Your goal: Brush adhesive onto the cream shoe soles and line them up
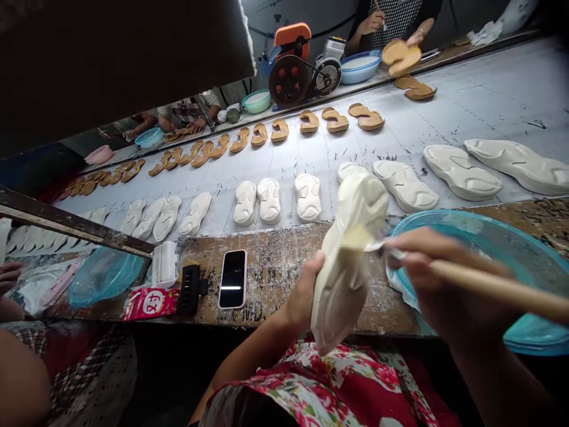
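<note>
A cream-white shoe sole [340, 290] is held up, tilted, over the table's near edge. My left hand [304, 293] grips it along its left side, with the fingers mostly hidden behind it. My right hand [448, 279], blurred, is closed on a brush with a long wooden handle [498, 287]. The brush's white tip touches or nearly touches the middle of the sole, where a yellowish patch shows. Behind my right hand stands a blue translucent basin [413, 222]; its contents are largely hidden.
White soles [307, 198] and brown soles [280, 130] lie in rows on the grey surface. A phone [233, 280], a black holder [189, 289] and a red packet [151, 303] lie left. Opposite, a person holds brown soles [402, 56] near a motorised wheel [288, 81]. A post [75, 219] crosses left.
</note>
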{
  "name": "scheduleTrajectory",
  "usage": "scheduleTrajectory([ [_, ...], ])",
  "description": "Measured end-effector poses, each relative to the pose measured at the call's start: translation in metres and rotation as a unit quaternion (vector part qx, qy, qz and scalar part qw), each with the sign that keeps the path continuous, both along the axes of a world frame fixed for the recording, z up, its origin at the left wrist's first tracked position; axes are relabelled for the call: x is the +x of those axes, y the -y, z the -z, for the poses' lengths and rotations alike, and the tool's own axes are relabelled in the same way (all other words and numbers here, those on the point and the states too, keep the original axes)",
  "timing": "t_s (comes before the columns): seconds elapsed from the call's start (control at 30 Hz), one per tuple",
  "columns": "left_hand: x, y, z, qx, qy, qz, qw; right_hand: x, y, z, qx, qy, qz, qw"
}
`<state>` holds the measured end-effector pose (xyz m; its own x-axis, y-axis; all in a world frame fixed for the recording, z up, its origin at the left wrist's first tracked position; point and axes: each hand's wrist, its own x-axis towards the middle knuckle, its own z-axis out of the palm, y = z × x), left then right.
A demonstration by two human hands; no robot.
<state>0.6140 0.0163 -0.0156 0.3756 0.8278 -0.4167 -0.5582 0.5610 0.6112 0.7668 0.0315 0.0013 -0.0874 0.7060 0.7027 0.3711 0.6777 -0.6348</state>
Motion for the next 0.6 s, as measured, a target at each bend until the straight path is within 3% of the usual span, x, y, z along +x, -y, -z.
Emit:
scheduleTrajectory([
  [0.13, -0.002, -0.012, -0.005, -0.02, -0.022, -0.052, 0.998, -0.023, 0.036, 0.004, 0.038, 0.054, -0.132, 0.989],
  [0.27, -0.008, -0.02, -0.01, -0.029, -0.017, -0.074, 0.997, -0.006, 0.049, 0.007, -0.012, 0.1, -0.238, 0.966],
  [0.33, -0.008, -0.021, -0.011, -0.024, -0.025, -0.074, 0.997, 0.01, 0.043, 0.01, -0.03, 0.067, -0.227, 0.971],
  [0.47, -0.002, -0.02, -0.01, -0.016, -0.011, -0.07, 0.997, 0.02, 0.031, 0.021, -0.023, 0.048, -0.096, 0.994],
  [0.6, 0.002, -0.023, -0.002, -0.014, -0.027, -0.129, 0.991, 0.003, 0.04, 0.037, 0.016, 0.059, -0.14, 0.988],
])
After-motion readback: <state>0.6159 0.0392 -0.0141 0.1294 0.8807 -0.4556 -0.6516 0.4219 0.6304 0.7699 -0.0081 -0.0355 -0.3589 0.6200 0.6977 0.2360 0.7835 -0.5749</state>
